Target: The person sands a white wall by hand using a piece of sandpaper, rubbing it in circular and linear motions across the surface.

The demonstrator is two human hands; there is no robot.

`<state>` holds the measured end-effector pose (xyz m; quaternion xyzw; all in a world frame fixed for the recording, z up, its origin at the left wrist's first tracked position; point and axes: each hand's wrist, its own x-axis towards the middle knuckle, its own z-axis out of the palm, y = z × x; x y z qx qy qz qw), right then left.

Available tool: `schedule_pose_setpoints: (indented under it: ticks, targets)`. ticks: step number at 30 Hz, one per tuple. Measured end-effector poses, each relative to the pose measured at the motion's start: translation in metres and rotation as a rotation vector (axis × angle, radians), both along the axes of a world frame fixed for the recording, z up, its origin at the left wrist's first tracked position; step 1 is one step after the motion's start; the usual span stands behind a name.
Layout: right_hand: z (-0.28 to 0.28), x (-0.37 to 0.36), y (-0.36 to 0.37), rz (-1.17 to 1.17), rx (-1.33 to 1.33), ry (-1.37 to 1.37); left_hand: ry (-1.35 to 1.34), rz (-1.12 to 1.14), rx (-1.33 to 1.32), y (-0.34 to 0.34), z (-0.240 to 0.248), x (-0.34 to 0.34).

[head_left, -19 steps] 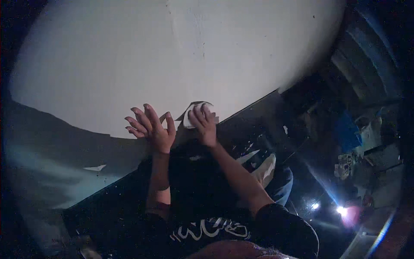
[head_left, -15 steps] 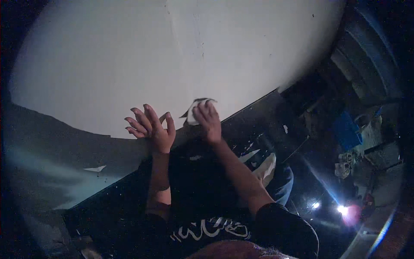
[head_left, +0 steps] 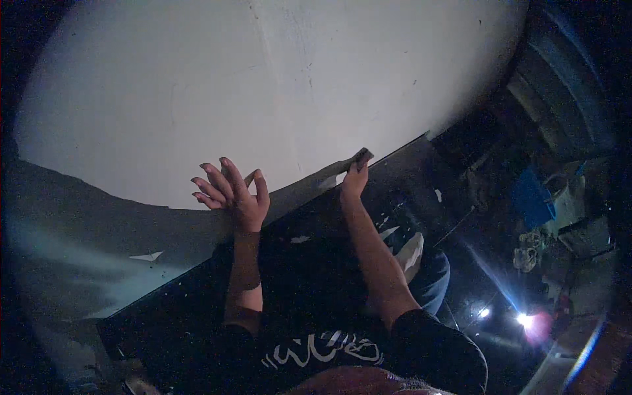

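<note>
A large pale surface (head_left: pixel 164 99) with a lengthwise seam and small dark marks fills the upper view. Over its lower edge my left hand (head_left: pixel 240 194) is raised with fingers spread, holding nothing. To its right, my right hand (head_left: pixel 355 179) is closed around a small flat piece (head_left: pixel 364 156), dark where it sticks out past the fingers. Its exact kind is too dim to make out. The right hand is at the pale surface's lower right edge, by a dark, straight-edged strip.
A pale scrap-like patch (head_left: pixel 146 256) shows on the grey area at left. On the right are a blue container (head_left: pixel 530 197), a pale bucket-like thing (head_left: pixel 567 197) and a bright lamp (head_left: pixel 523 320). A pale shoe or foot (head_left: pixel 411 257) shows beside my right forearm.
My right hand has moved right along the lower edge with the flat piece, which turned from its pale face to a dark narrow view. My left hand has hardly moved.
</note>
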<state>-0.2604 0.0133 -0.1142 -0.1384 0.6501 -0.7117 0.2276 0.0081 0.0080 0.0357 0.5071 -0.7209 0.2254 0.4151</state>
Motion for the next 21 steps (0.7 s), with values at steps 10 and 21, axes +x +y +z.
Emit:
schedule_pose_setpoints:
  ticks: [10,21]
  targets:
    - [0.084,0.051,0.028,0.128,-0.136,1.063,-0.004,0.008,-0.009,0.0,0.002,0.0]
    - [0.081,0.045,0.031,0.216,-0.153,1.083,-0.011,-0.013,-0.026,-0.001,0.0,0.002]
